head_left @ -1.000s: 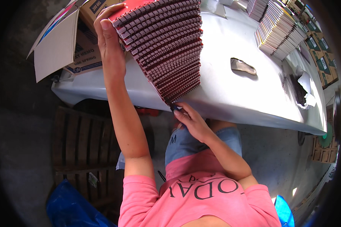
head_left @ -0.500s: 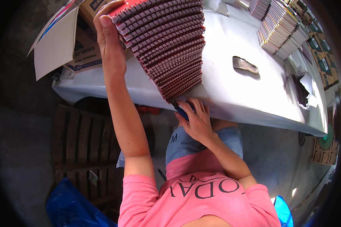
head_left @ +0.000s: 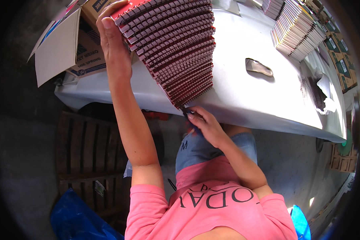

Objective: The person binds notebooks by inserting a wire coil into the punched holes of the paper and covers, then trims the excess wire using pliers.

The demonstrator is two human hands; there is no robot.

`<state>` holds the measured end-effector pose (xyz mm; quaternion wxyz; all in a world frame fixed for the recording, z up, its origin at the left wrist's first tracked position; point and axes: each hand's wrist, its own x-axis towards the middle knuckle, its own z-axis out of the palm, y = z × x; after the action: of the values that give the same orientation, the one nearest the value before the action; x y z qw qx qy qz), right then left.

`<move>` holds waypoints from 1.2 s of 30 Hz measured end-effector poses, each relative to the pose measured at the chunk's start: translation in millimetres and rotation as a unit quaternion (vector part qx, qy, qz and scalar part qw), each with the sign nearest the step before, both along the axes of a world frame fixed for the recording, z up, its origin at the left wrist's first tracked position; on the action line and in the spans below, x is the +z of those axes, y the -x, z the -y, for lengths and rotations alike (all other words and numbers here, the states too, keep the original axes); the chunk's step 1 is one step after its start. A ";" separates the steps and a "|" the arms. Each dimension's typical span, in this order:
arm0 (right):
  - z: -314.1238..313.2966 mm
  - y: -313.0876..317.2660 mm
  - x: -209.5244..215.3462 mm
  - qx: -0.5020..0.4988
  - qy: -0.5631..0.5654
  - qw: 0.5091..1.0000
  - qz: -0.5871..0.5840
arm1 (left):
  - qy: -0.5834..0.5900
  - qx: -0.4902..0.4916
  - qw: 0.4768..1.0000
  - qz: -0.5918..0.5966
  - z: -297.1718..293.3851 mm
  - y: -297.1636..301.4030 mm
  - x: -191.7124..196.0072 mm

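Observation:
A tall stack of red-covered spiral notebooks [head_left: 178,50] stands near the table's front edge, its wire-bound spines facing me. My left hand [head_left: 116,44] is closed on the stack's upper left corner, with the thumb on the near side and the fingers reaching over the red cover. Low down, at the bottom corner of the stack, my right hand [head_left: 207,126] grips pliers [head_left: 185,111] with dark jaws and blue handles. The jaw tips meet the lowest notebook's wire coil. My fingers partly hide the handles.
An open cardboard box [head_left: 90,50] stands left of the stack. On the white table [head_left: 236,92] lie a dark-and-tan flat object [head_left: 259,68] and loose black coils [head_left: 314,92] beside torn white wrapping. More notebook stacks [head_left: 298,30] stand at the far right. A wooden pallet [head_left: 88,144] lies below left.
My right hand has shifted slightly and turned, its fingers now curled further around the plier handles, which have spread or tilted downward. The left hand keeps its place on the stack.

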<state>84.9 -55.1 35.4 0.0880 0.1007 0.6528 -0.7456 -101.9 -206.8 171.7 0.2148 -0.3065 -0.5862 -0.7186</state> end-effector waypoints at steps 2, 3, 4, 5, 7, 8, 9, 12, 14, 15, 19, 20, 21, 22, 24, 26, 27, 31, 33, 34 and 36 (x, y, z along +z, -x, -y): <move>9.9 -7.4 -21.9 -0.083 -0.358 0.888 -0.276 | 0.005 -0.004 1.000 0.010 -2.1 -1.1 2.0; 9.6 -12.7 -24.3 -0.089 -0.452 0.843 -0.279 | 0.007 -0.004 1.000 0.006 -1.0 -0.2 1.2; 10.3 -14.5 -25.5 -0.089 -0.480 0.824 -0.289 | 0.008 -0.004 1.000 0.002 0.0 1.1 0.2; 11.1 -15.6 -25.6 -0.089 -0.507 0.804 -0.299 | 0.010 -0.004 1.000 -0.003 0.8 2.0 -0.4; 12.1 -16.4 -26.4 -0.093 -0.542 0.775 -0.310 | 0.011 0.002 1.000 -0.006 0.3 0.1 0.7; 13.5 -15.1 -27.7 -0.096 -0.550 0.769 -0.312 | 0.011 0.005 1.000 -0.007 0.1 -0.8 1.0; 14.2 -13.3 -28.1 -0.099 -0.559 0.761 -0.314 | 0.010 0.002 1.000 -0.003 0.3 -0.7 1.0; 13.6 -10.1 -27.4 -0.092 -0.564 0.761 -0.306 | -0.006 -0.054 0.998 -0.014 1.9 -2.9 0.7; 12.8 -9.3 -28.2 -0.086 -0.564 0.764 -0.300 | -0.018 -0.102 0.994 -0.034 2.6 -7.1 1.0; 13.2 -9.3 -28.7 -0.082 -0.564 0.766 -0.298 | -0.017 -0.100 0.994 -0.033 3.3 -7.9 1.1; 12.6 -9.7 -26.2 -0.075 -0.576 0.753 -0.310 | 0.009 0.002 1.000 -0.003 1.1 -0.3 0.6; 11.9 -9.1 -26.0 -0.069 -0.576 0.753 -0.311 | 0.006 0.001 1.000 -0.008 1.8 0.5 -0.2; 11.1 -8.8 -25.9 -0.064 -0.575 0.753 -0.312 | 0.005 -0.002 1.000 -0.004 1.1 0.2 0.0; 10.8 -8.9 -26.0 -0.061 -0.564 0.762 -0.313 | 0.004 -0.006 1.000 -0.001 0.6 -0.4 0.5; 10.2 -8.9 -26.5 -0.054 -0.541 0.778 -0.315 | 0.004 -0.008 1.000 0.001 -1.0 -1.1 1.4; 10.5 -6.5 -29.3 -0.042 -0.410 0.865 -0.287 | 0.006 -0.006 1.000 -0.004 -3.3 -1.5 1.9; 12.2 -3.6 -25.5 -0.034 -0.339 0.900 -0.271 | 0.005 -0.002 1.000 -0.004 -2.4 -1.7 1.4; -0.1 0.1 4.7 0.065 0.157 0.971 0.168 | 0.003 0.000 1.000 -0.001 1.3 -0.4 -0.5; 7.6 -5.0 -19.2 0.002 -0.118 0.991 -0.065 | 0.002 -0.008 1.000 0.002 -1.2 0.0 1.0; 12.9 -8.8 -25.7 -0.026 -0.250 0.951 -0.179 | 0.003 -0.008 1.000 0.006 -0.6 -0.6 1.3; 12.7 -17.7 -28.9 -0.060 -0.407 0.879 -0.242 | 0.006 -0.010 1.000 0.010 0.7 -1.3 1.6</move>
<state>102.7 -67.9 6.5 -0.1661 -0.0165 0.8922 -0.4197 -100.6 -207.5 173.3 0.2001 -0.3059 -0.5896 -0.7202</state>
